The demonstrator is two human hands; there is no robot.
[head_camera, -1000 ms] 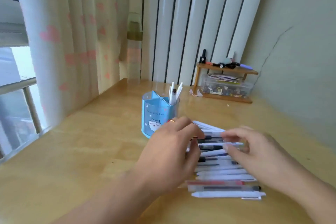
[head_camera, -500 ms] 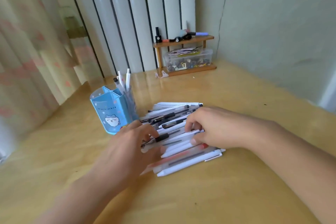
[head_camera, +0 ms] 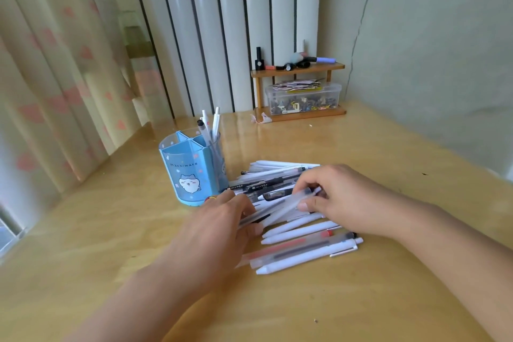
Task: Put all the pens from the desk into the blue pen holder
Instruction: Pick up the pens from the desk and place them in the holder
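Pens (head_camera: 291, 233) partly under left hand (head_camera: 222, 228)

One legible marking found. The blue pen holder (head_camera: 191, 172), standing toward the desk's (head_camera: 388, 300) left edge, carries the dark printed word "Machiware" across its front face, above a white cartoon cat figure. The first letter is partly blurred, so that reading is tentative. Black pens in the pile (head_camera: 261, 184) near the desk's middle carry pale printed lettering along their barrels, too small to read.
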